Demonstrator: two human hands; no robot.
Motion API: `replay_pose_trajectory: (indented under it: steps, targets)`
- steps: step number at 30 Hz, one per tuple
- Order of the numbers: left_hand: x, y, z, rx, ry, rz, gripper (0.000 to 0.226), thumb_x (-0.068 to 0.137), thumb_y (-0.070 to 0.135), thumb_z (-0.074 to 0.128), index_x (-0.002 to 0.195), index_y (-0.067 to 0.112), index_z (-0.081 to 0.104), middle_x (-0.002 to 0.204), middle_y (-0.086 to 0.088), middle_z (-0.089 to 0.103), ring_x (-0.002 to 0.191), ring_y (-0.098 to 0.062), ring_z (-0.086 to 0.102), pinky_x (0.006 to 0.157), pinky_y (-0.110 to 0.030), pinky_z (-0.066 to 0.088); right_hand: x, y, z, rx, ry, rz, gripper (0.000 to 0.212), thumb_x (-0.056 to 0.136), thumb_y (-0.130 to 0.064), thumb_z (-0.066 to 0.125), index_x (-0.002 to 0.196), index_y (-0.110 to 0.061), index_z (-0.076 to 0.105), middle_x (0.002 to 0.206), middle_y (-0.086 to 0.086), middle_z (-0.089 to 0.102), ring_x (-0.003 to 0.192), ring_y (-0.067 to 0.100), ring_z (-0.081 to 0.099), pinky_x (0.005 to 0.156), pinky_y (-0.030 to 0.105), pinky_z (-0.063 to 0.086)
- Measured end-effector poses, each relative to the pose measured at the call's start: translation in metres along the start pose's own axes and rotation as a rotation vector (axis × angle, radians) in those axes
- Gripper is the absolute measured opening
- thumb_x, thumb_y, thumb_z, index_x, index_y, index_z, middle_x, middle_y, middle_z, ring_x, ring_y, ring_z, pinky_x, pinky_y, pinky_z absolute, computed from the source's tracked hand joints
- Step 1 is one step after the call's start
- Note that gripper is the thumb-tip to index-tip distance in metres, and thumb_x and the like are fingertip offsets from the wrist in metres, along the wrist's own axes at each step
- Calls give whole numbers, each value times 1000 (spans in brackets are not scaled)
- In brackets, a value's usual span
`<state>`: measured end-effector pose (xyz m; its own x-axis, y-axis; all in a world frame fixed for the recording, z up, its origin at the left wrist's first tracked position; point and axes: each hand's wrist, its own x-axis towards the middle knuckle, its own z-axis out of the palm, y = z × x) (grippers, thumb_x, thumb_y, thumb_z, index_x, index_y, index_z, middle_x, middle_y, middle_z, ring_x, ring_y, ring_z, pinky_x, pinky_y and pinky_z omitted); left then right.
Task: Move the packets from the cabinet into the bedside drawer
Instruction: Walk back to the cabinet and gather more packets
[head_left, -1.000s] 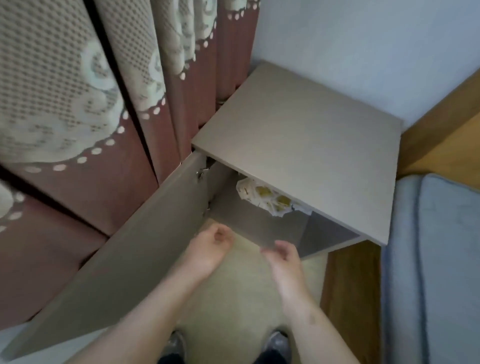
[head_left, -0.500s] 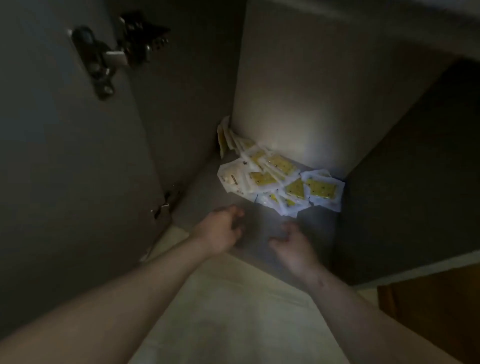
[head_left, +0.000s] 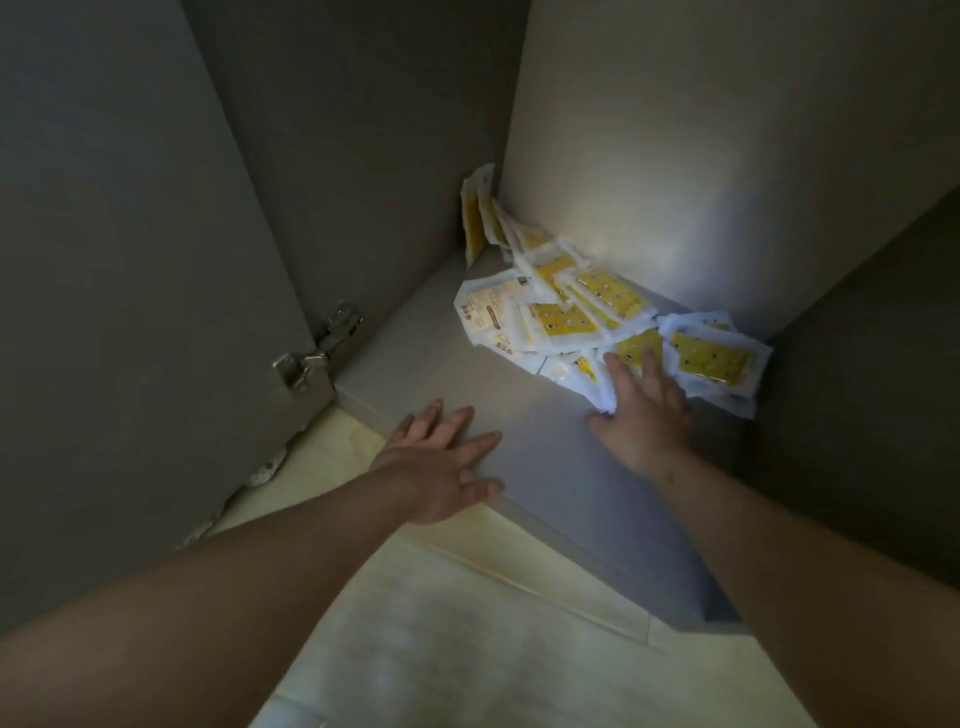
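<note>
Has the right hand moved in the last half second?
Yes. The right hand went forward: it was short of the packets, now its fingers rest on them.

White-yellow dotted pkts (head_left: 563, 319), grey cabinet (head_left: 649, 130)

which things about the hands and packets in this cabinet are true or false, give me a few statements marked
1. The right hand touches the packets. True.
2. The left hand holds a packet. False: it lies flat and empty on the cabinet floor.
3. The cabinet door is closed. False: it stands open on the left.
4. The packets are piled against the back wall. True.
</note>
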<state>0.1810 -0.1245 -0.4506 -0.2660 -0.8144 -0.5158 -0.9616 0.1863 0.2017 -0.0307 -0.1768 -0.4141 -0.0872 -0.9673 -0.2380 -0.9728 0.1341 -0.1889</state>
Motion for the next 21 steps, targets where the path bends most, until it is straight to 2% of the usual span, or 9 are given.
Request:
replay_pose_trajectory:
  steps: [3, 7, 10, 14, 17, 19, 21]
  targets:
    - [1, 0, 4, -26, 44, -12, 64, 91, 67, 25, 145, 49, -5, 157, 10, -18, 144, -23, -22, 116, -39, -9, 37, -3, -4, -70, -58, -46, 74, 91, -46, 51, 149, -37, 7, 159, 1, -12, 145, 31, -5, 116, 52, 9]
    - [-1, -13, 9, -28, 68, -12, 70, 89, 67, 33, 145, 50, -5, 156, 11, -20, 143, -21, -24, 115, -38, -10, 42, -6, 26, -79, -192, -36, 72, 92, -60, 35, 147, -42, -7, 156, 0, -24, 145, 31, -13, 113, 55, 0]
    - [1, -19, 13, -36, 85, 22, 76, 86, 67, 40, 144, 51, -5, 156, 13, -21, 142, -20, -27, 114, -37, -13, 29, 1, 47, -103, -180, -7, 73, 91, -67, 23, 146, -40, -16, 155, 2, -28, 144, 31, -17, 114, 54, -2]
    - [2, -21, 19, -72, 131, 59, 75, 87, 63, 43, 145, 50, -1, 156, 15, -18, 141, -17, -27, 113, -34, -15, 16, 7, 57, -127, -186, -29, 73, 89, -70, 18, 147, -40, -15, 155, 3, -27, 143, 32, -21, 114, 50, -8]
    - [-2, -24, 18, -214, 191, 63, 69, 90, 54, 48, 145, 49, 7, 158, 14, -4, 144, -14, -20, 114, -32, -12, -5, -2, 66, -134, -201, -63, 75, 89, -69, 17, 149, -34, -10, 156, -1, -26, 142, 29, -23, 114, 50, -11]
    - [-3, -25, 15, -357, 249, 77, 67, 89, 51, 47, 144, 48, 10, 157, 11, 11, 146, -14, -8, 115, -33, -7, -18, -11, 70, -136, -195, -96, 80, 88, -70, 17, 150, -27, -10, 155, -5, -25, 143, 27, -24, 114, 51, -11]
    - [-2, -24, 9, -490, 336, 107, 70, 84, 43, 51, 143, 44, 14, 150, 10, 27, 145, -16, 10, 116, -31, 6, -25, -15, 72, -145, -188, -131, 88, 84, -75, 14, 150, -23, -11, 155, -8, -25, 143, 24, -24, 115, 52, -9]
